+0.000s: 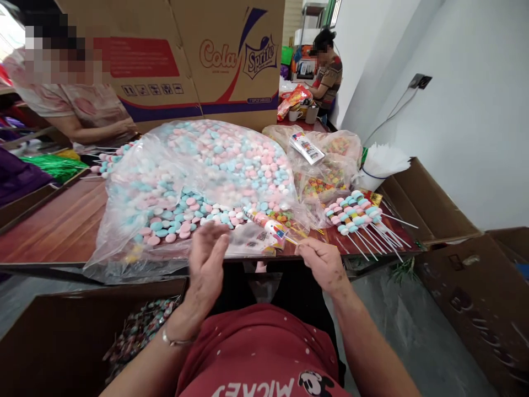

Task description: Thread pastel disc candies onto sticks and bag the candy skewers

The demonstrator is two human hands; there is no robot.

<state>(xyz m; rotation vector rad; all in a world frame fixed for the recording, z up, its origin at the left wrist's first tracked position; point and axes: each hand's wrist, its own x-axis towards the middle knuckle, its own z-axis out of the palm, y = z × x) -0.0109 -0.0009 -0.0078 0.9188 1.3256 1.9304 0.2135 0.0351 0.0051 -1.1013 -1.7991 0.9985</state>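
Shiny reddish worktop (pixel 58 220) near a white wall (pixel 467 110), big candy bag (pixel 223 160) sprawled across; right fingers (pixel 306 251) grip a stick (pixel 291 240), left fingers (pixel 203 234) loose.

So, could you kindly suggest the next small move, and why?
Perhaps bring the left hand to steady the colourful printed tubular wrapper: the right hand grips the thin white stick at its near end, while the left is open, apart from it.
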